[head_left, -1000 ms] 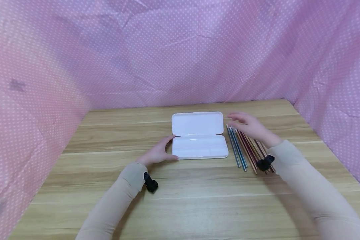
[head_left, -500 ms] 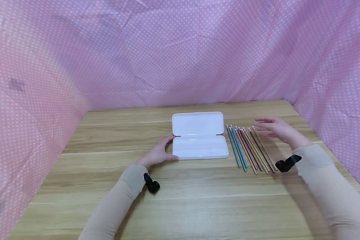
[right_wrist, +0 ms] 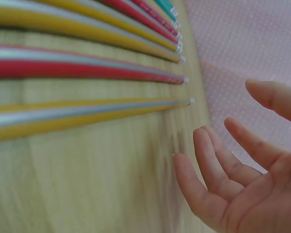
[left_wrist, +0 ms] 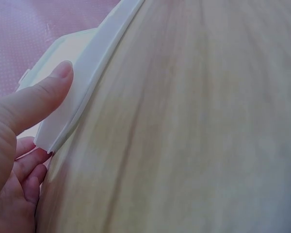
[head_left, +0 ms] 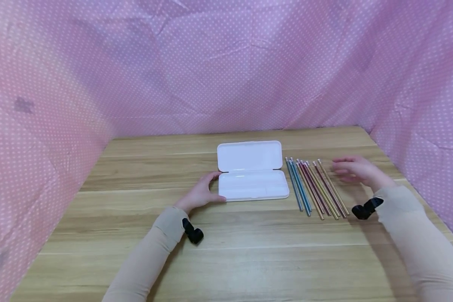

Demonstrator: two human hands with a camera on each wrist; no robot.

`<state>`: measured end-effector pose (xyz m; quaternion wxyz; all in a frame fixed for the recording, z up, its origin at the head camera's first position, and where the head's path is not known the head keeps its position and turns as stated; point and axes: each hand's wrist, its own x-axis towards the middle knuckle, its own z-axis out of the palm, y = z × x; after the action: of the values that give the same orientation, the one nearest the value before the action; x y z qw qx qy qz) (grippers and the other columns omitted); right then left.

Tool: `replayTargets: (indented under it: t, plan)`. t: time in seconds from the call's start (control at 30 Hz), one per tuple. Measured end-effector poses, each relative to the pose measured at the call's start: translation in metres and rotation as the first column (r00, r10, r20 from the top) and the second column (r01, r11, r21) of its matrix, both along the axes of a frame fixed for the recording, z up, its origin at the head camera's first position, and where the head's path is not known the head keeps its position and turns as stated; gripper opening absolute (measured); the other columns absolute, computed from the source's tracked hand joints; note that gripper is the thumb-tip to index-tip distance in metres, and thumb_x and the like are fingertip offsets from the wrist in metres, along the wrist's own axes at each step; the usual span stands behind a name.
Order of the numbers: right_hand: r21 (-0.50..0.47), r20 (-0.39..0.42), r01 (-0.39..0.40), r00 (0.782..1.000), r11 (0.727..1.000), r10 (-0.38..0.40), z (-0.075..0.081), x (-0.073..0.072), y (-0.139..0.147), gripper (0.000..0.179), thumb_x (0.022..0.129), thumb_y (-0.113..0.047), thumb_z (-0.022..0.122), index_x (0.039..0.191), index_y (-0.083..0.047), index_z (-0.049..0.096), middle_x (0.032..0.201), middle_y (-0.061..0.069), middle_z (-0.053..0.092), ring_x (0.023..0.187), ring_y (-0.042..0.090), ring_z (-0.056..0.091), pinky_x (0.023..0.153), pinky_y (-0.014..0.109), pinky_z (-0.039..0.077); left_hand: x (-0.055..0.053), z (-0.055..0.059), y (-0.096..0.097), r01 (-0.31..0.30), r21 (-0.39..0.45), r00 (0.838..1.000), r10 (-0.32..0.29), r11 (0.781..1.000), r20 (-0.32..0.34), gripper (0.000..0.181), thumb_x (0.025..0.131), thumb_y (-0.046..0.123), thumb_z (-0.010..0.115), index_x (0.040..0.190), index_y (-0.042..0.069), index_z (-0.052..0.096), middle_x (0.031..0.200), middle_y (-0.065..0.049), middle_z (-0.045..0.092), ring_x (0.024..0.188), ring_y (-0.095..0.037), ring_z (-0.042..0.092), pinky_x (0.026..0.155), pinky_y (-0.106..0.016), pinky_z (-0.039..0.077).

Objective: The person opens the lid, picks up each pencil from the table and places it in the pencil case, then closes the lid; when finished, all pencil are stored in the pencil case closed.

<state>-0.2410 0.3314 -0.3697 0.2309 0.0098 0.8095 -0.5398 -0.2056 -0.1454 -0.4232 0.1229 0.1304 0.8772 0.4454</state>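
The left hand [head_left: 199, 194] grips the left end of the white case [head_left: 253, 184], thumb at the near edge, fingers at the hinge side. Only the left wrist view shows the thumb [left_wrist: 39, 99] lying against the outer wall and the fingers bent at the end corner.

The right hand [head_left: 358, 170] is relaxed, fingers apart and slightly bent, and holds nothing. It is beside the eraser ends of the pencils [head_left: 321, 188]. The right wrist view shows a gap between the fingertips and the nearest yellow pencil [right_wrist: 92, 109], plus lettering on a red barrel.

Only the head view gives the full layout: the case sits on the tabletop [head_left: 249, 243] with its lid [head_left: 249, 156] folded back at the far side; the pencils lie right of it, blue ones nearest the case, gold and dark red beyond. Pink dotted cloth [head_left: 219, 75] surrounds the far edge and sides.
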Motion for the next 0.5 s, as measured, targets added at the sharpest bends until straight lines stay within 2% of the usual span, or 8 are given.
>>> replayTargets:
  t: [0.13,0.23,0.3,0.4,0.5]
  plan:
    - [-0.024,0.037,0.001,0.999,1.000,-0.001,-0.007,0.000,0.003,0.066,0.098,-0.019,0.049,0.143,0.014,0.015,0.087,-0.023,0.063,0.085,-0.004,0.061,0.080,0.020,0.053,0.002,0.000,0.000,0.001,-0.005,1.000,-0.001,1.000,-0.005,0.087,0.068,0.021,0.086,0.141,0.009,0.040,0.145,-0.011,0.040,0.136,-0.027,0.033,0.115,-0.043,0.024]
    - [-0.035,0.047,0.004,0.999,0.999,-0.002,-0.013,0.000,0.003,0.066,0.098,-0.015,0.051,0.143,0.015,0.013,0.087,-0.024,0.062,0.083,-0.004,0.061,0.078,0.019,0.053,0.002,0.001,0.001,0.000,-0.006,1.000,0.000,1.000,-0.012,0.087,0.068,0.021,0.086,0.141,0.009,0.040,0.145,-0.011,0.041,0.136,-0.027,0.033,0.115,-0.043,0.024]
    - [-0.017,0.034,-0.003,0.999,1.000,0.004,-0.016,0.000,0.000,0.066,0.096,-0.013,0.054,0.141,0.016,0.017,0.090,-0.023,0.061,0.083,-0.003,0.060,0.077,0.019,0.053,0.003,0.000,0.001,-0.004,-0.009,1.000,0.004,1.000,-0.011,0.087,0.068,0.021,0.086,0.141,0.009,0.040,0.145,-0.011,0.041,0.136,-0.027,0.032,0.115,-0.043,0.023]
    - [0.048,0.001,-0.013,1.000,0.999,0.013,-0.017,0.002,-0.005,0.066,0.092,-0.012,0.060,0.139,0.016,0.024,0.103,-0.010,0.060,0.082,-0.003,0.059,0.077,0.021,0.054,0.003,-0.001,0.001,-0.009,-0.009,1.000,0.009,1.000,-0.011,0.088,0.067,0.022,0.086,0.141,0.010,0.041,0.145,-0.010,0.040,0.137,-0.027,0.031,0.115,-0.043,0.023]
    - [0.152,-0.034,-0.031,0.999,0.988,0.036,-0.019,0.003,-0.010,0.066,0.090,-0.016,0.064,0.136,0.016,0.031,0.118,0.014,0.056,0.083,-0.003,0.057,0.077,0.022,0.054,0.003,-0.002,0.000,-0.010,-0.018,1.000,0.010,1.000,-0.023,0.087,0.068,0.022,0.086,0.141,0.010,0.041,0.145,-0.010,0.040,0.136,-0.027,0.031,0.115,-0.044,0.023]
